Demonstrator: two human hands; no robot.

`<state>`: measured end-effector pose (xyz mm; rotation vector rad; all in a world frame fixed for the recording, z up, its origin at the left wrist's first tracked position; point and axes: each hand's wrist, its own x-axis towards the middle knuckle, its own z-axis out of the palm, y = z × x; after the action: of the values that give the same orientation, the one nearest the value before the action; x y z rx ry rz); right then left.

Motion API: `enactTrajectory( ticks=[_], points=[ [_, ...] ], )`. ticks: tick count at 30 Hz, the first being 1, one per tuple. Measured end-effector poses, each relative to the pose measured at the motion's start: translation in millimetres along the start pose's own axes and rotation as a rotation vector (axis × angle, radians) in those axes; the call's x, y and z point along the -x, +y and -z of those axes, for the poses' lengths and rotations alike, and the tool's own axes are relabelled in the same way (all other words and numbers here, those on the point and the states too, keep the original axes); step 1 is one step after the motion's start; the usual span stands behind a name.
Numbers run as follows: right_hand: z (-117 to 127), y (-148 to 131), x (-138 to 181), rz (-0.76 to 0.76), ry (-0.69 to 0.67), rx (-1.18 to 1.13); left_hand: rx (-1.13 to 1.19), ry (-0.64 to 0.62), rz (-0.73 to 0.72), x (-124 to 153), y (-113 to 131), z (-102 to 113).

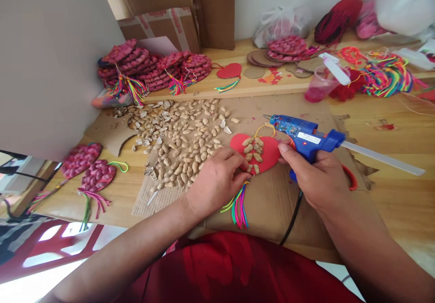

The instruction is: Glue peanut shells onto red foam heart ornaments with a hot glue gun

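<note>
A red paper heart [268, 151] lies on the cardboard, with several peanuts [258, 157] in two rows down its middle. A yellow cord loop is at its top, and a multicoloured tassel [240, 207] hangs from its lower tip. My left hand [220, 176] is closed at that lower tip, its fingertips pinching a small peanut [255, 169] against the heart. My right hand [314, 171] grips a blue hot glue gun [306, 137], whose nozzle points left above the heart. A white glue stick [384, 158] sticks out of its back. My right thumb tip is by the heart's right edge.
Loose peanuts [190, 144] and broken shells spread left of the heart. Finished pink discs with tassels [149, 67] are stacked on the back ledge, near another red heart [229, 70]. A plastic cup [319, 83] and coloured cords [390, 76] stand at the right. The gun's black cable [292, 219] runs down front.
</note>
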<state>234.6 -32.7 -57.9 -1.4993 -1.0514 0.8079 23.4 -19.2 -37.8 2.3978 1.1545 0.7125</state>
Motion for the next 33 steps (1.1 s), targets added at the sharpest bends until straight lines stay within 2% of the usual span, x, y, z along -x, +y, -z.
enactTrajectory(
  ticks=[16, 27, 33],
  points=[
    [1.9, 1.9, -2.7, 0.059, -0.055, 0.063, -0.04, 0.015, -0.026, -2.6, -3.7, -3.9],
    [1.6, 1.9, -3.8, 0.055, -0.042, 0.037, 0.069, 0.047, 0.05, -1.9, -2.2, 4.2],
    [-0.1, 1.1, -2.3, 0.022, -0.044, 0.0, 0.086, 0.077, 0.083, -2.8, 1.5, 1.9]
  ],
)
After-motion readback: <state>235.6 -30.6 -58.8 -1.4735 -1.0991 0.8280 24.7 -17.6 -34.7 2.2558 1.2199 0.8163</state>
